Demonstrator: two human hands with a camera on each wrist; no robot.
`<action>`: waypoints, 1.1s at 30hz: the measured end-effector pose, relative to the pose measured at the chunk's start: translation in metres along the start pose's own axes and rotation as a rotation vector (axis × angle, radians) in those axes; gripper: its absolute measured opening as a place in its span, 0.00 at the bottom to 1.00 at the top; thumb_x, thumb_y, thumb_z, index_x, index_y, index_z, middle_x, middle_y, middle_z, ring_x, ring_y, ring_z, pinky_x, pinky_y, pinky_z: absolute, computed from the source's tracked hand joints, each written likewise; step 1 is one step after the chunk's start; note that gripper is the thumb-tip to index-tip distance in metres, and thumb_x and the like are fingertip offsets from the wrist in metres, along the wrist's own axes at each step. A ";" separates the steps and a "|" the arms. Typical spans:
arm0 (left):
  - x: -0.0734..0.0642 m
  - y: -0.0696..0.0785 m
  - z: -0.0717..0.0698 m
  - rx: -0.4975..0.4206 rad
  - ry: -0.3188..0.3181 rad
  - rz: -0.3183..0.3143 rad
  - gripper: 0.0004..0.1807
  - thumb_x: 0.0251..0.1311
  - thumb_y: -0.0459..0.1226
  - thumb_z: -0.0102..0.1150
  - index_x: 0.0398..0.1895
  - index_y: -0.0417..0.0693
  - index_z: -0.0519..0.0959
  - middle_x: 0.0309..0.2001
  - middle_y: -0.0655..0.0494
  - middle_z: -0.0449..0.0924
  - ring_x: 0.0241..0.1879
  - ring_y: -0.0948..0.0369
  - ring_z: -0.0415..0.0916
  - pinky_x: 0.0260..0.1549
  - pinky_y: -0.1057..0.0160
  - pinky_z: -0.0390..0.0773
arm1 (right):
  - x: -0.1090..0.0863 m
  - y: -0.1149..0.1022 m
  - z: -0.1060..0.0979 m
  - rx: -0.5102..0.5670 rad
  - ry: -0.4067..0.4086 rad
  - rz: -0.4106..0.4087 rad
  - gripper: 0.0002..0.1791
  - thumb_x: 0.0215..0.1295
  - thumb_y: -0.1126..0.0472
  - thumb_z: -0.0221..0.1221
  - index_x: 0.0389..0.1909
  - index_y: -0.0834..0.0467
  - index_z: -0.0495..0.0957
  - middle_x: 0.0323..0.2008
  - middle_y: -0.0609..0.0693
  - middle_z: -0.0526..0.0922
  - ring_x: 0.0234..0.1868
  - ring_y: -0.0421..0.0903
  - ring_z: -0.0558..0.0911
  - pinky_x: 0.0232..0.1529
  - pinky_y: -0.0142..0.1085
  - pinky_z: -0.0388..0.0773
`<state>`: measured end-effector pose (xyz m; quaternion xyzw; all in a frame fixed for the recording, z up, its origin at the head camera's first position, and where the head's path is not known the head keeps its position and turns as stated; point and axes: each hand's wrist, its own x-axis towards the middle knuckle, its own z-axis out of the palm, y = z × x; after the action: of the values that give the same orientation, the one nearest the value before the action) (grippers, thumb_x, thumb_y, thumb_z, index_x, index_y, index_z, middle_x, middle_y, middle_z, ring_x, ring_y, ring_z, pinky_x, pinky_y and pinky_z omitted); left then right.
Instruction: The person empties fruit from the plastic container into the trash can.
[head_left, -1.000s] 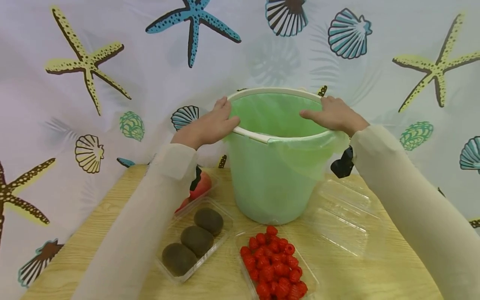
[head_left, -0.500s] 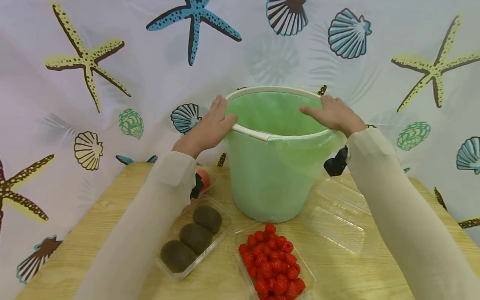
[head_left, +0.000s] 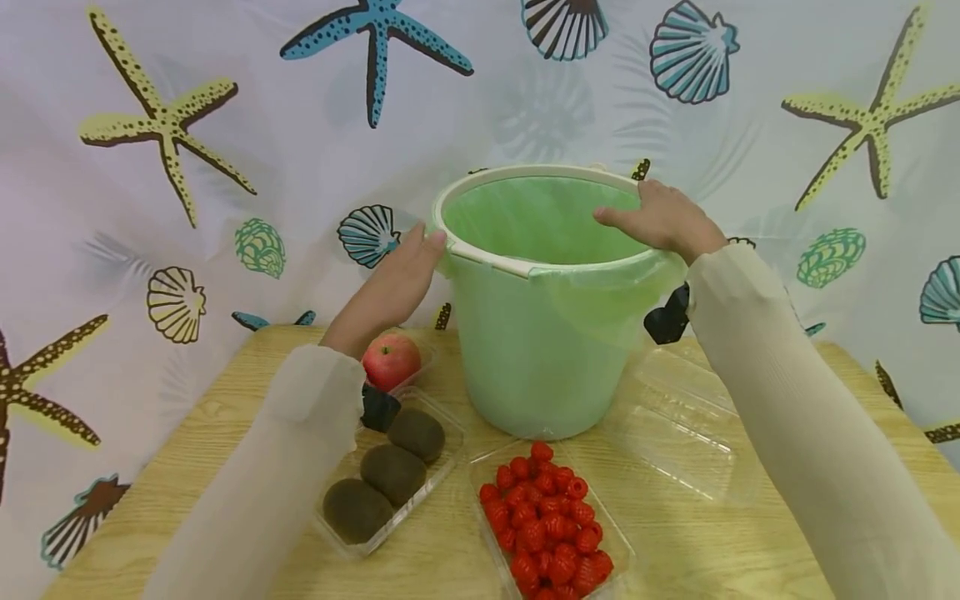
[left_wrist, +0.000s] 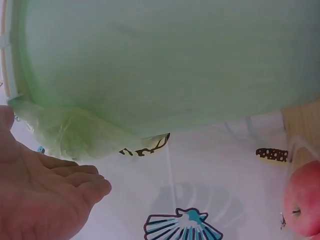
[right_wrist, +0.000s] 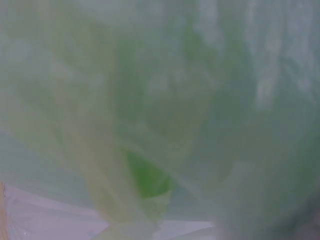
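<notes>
A pale green trash can (head_left: 536,350) with a white rim ring stands upright on the table. Lining it is a thin green trash bag (head_left: 540,221), whose loose edge (left_wrist: 75,132) hangs outside below the rim. My left hand (head_left: 393,283) is at the left of the rim, fingers straight, palm turned toward the can in the left wrist view. On the opposite side my right hand (head_left: 671,221) lies over the rim, its thumb straight and pointing inward above the opening. Draped bag film (right_wrist: 150,100) fills most of the right wrist view and hides that hand's fingers.
In front of the can are a clear tray of raspberries (head_left: 543,525) and a tray of several dark round fruits (head_left: 393,475). An apple (head_left: 392,362) sits behind them. Clear plastic lids (head_left: 682,425) lie at right. A patterned curtain (head_left: 480,108) hangs behind the wooden table (head_left: 675,550).
My left hand has slid left and down off the rim to its outer side, and the apple now shows fully. My right hand has barely moved.
</notes>
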<state>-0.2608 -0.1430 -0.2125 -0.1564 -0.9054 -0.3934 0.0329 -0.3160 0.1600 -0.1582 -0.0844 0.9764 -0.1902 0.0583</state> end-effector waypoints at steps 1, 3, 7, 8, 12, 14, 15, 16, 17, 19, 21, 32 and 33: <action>-0.003 -0.002 0.000 -0.001 0.003 -0.004 0.34 0.73 0.55 0.23 0.74 0.45 0.47 0.72 0.45 0.53 0.72 0.48 0.50 0.68 0.40 0.51 | 0.000 0.000 0.000 0.000 0.002 -0.003 0.52 0.66 0.33 0.40 0.74 0.66 0.32 0.75 0.64 0.35 0.74 0.64 0.43 0.71 0.57 0.47; -0.009 -0.006 0.001 -0.009 0.020 -0.032 0.34 0.73 0.55 0.23 0.74 0.44 0.48 0.72 0.45 0.53 0.72 0.48 0.49 0.69 0.41 0.50 | 0.000 0.000 0.000 -0.001 0.010 -0.005 0.52 0.66 0.33 0.41 0.74 0.67 0.33 0.75 0.65 0.36 0.74 0.64 0.44 0.71 0.57 0.48; -0.024 -0.012 0.001 -0.026 0.056 -0.133 0.35 0.72 0.55 0.23 0.73 0.42 0.51 0.71 0.44 0.55 0.70 0.45 0.52 0.68 0.43 0.53 | 0.000 0.000 -0.001 0.001 0.023 -0.006 0.53 0.66 0.33 0.41 0.74 0.67 0.34 0.75 0.65 0.38 0.74 0.65 0.46 0.70 0.57 0.49; -0.028 -0.014 0.002 -0.037 0.069 -0.167 0.34 0.72 0.54 0.23 0.72 0.41 0.52 0.71 0.43 0.56 0.69 0.45 0.54 0.68 0.44 0.55 | 0.000 0.000 -0.001 0.007 0.024 -0.004 0.53 0.66 0.33 0.42 0.74 0.66 0.34 0.75 0.64 0.38 0.74 0.65 0.46 0.70 0.57 0.49; -0.047 -0.021 0.002 -0.184 0.099 -0.263 0.32 0.72 0.51 0.23 0.68 0.37 0.55 0.65 0.38 0.60 0.63 0.43 0.61 0.60 0.46 0.66 | 0.000 -0.001 0.000 0.020 0.022 -0.004 0.52 0.66 0.33 0.42 0.74 0.65 0.34 0.75 0.63 0.38 0.74 0.64 0.45 0.71 0.57 0.48; -0.055 -0.024 0.002 -0.280 0.098 -0.299 0.32 0.73 0.50 0.23 0.68 0.35 0.53 0.64 0.35 0.59 0.63 0.42 0.62 0.59 0.46 0.68 | -0.001 -0.001 0.000 0.023 0.023 -0.007 0.52 0.66 0.33 0.42 0.74 0.65 0.34 0.75 0.64 0.38 0.74 0.64 0.46 0.71 0.57 0.49; -0.059 -0.025 0.002 -0.325 0.092 -0.314 0.33 0.73 0.50 0.22 0.69 0.34 0.52 0.66 0.35 0.58 0.64 0.42 0.62 0.60 0.45 0.68 | -0.001 -0.001 0.000 0.024 0.024 -0.009 0.52 0.66 0.33 0.42 0.74 0.65 0.35 0.75 0.64 0.39 0.74 0.64 0.46 0.70 0.57 0.49; -0.062 -0.027 0.002 -0.371 0.081 -0.330 0.34 0.73 0.51 0.22 0.70 0.34 0.49 0.67 0.35 0.56 0.65 0.42 0.61 0.61 0.45 0.68 | -0.001 -0.001 0.000 0.026 0.024 -0.010 0.51 0.66 0.33 0.42 0.74 0.65 0.35 0.75 0.64 0.39 0.74 0.64 0.46 0.70 0.57 0.49; -0.066 -0.028 0.002 -0.404 0.073 -0.344 0.34 0.73 0.51 0.22 0.71 0.35 0.48 0.67 0.35 0.55 0.65 0.42 0.60 0.61 0.46 0.67 | -0.001 -0.001 0.000 0.029 0.024 -0.009 0.52 0.66 0.33 0.42 0.74 0.65 0.35 0.75 0.63 0.39 0.74 0.64 0.46 0.70 0.57 0.49; -0.072 -0.032 0.003 -0.447 0.060 -0.365 0.34 0.73 0.51 0.22 0.72 0.35 0.47 0.68 0.35 0.54 0.66 0.42 0.59 0.60 0.49 0.69 | -0.001 0.000 -0.001 0.033 0.024 -0.009 0.52 0.66 0.33 0.42 0.74 0.64 0.34 0.75 0.63 0.38 0.74 0.64 0.46 0.70 0.58 0.49; -0.078 -0.038 0.004 -0.485 0.048 -0.389 0.35 0.73 0.51 0.21 0.72 0.35 0.46 0.69 0.35 0.53 0.65 0.43 0.61 0.55 0.57 0.74 | -0.001 0.000 -0.001 0.037 0.022 -0.006 0.52 0.66 0.33 0.41 0.74 0.64 0.33 0.75 0.63 0.37 0.74 0.64 0.45 0.70 0.58 0.48; -0.118 -0.079 0.012 -0.630 0.068 -0.461 0.31 0.73 0.48 0.24 0.69 0.33 0.50 0.62 0.42 0.59 0.43 0.66 0.71 0.39 0.69 0.80 | -0.001 0.001 -0.001 0.043 0.010 0.002 0.53 0.66 0.31 0.39 0.74 0.64 0.31 0.75 0.62 0.34 0.74 0.64 0.42 0.71 0.58 0.46; -0.123 -0.082 0.012 -0.629 0.068 -0.462 0.31 0.73 0.48 0.24 0.69 0.34 0.50 0.63 0.42 0.58 0.42 0.68 0.72 0.40 0.68 0.80 | -0.001 0.001 -0.001 0.044 0.011 -0.002 0.53 0.66 0.31 0.40 0.74 0.63 0.31 0.75 0.62 0.34 0.74 0.64 0.43 0.71 0.58 0.46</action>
<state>-0.1690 -0.2187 -0.3008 0.0625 -0.7504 -0.6536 -0.0761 -0.3150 0.1612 -0.1577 -0.0828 0.9721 -0.2123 0.0547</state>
